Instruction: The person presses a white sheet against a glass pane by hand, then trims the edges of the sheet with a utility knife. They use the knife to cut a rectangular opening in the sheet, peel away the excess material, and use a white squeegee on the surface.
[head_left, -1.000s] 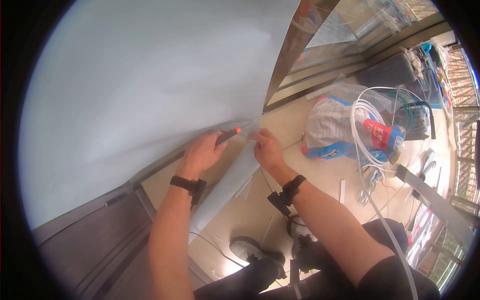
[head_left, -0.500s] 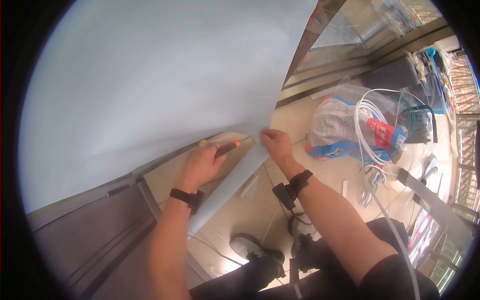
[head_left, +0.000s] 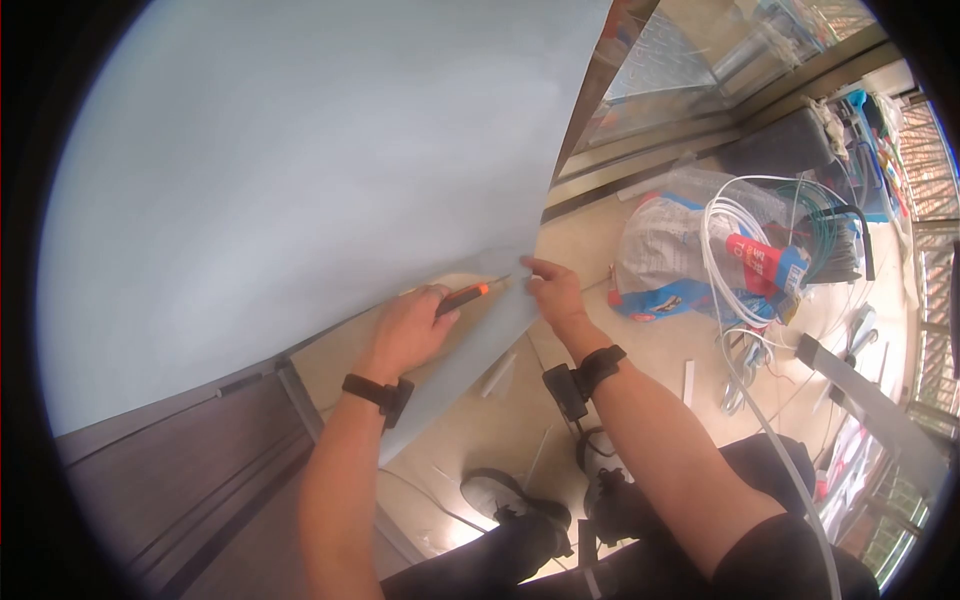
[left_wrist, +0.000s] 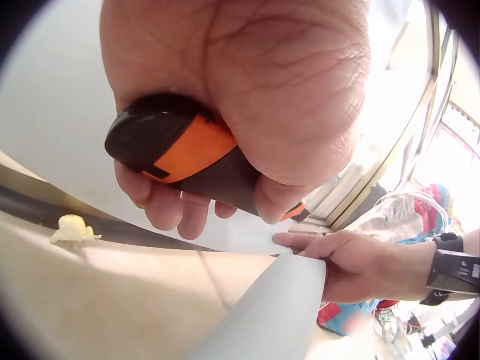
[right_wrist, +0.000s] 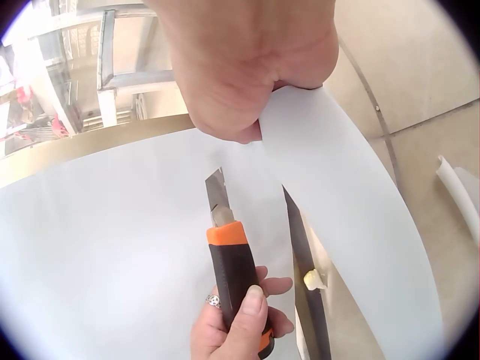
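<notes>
My left hand (head_left: 405, 330) grips a black-and-orange utility knife (right_wrist: 234, 262), its blade (right_wrist: 216, 189) extended. A large pale blue-white sheet (head_left: 300, 190) covers the upright panel. Along its bottom edge a strip (head_left: 450, 370) of the same sheet is parted from it by a slit and hangs down toward the floor. My right hand (head_left: 560, 300) pinches the strip at the corner, index finger stretched toward the sheet. The blade tip lies close to the right fingertips, over the sheet just beside the upper end of the slit in the right wrist view.
A small yellow-and-white lump (left_wrist: 73, 228) shows by the panel's dark lower edge. To the right lie a printed plastic bag (head_left: 665, 255) and a coil of white cable (head_left: 722, 250). White offcuts (head_left: 498, 375) are on the tiled floor near my shoes (head_left: 500, 495).
The knife dropped away from the sheet half a second ago, then came back up to the right, near the right fingers. My right hand shifted rightward, and its index finger has straightened.
</notes>
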